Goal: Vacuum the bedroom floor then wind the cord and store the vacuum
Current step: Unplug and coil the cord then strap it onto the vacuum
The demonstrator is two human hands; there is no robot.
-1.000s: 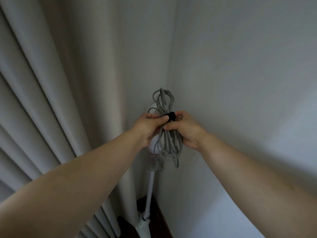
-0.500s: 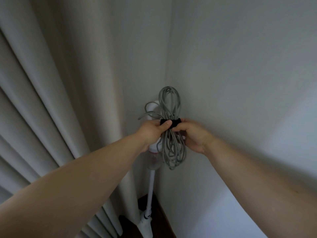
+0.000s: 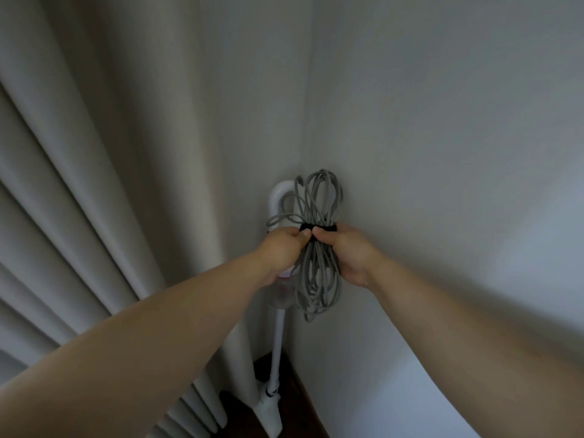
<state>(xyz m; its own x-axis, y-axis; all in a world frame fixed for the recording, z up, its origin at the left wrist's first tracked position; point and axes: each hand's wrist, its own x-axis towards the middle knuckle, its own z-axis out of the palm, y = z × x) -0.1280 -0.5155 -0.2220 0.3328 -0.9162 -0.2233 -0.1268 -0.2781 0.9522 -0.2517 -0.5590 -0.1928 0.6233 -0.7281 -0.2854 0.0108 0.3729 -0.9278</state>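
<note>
Cord [image 3: 317, 248] wound, both hands [image 3: 286, 248] [image 3: 346, 251] pinching black strap [image 3: 319, 229] shut around it; vacuum [image 3: 278, 327] just behind, storing nearly done.

You are holding the cord bundle [image 3: 317, 248] between your left hand [image 3: 281, 248] and right hand [image 3: 346, 251]; the vacuum [image 3: 278, 327] is standing just behind your left hand, curtain [image 3: 94, 184] hanging farther left.

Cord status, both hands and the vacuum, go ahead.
Left hand and right hand both pinch the black strap round the coiled cord. Vacuum upright in the corner between curtain and wall. Nothing in the way.
</note>
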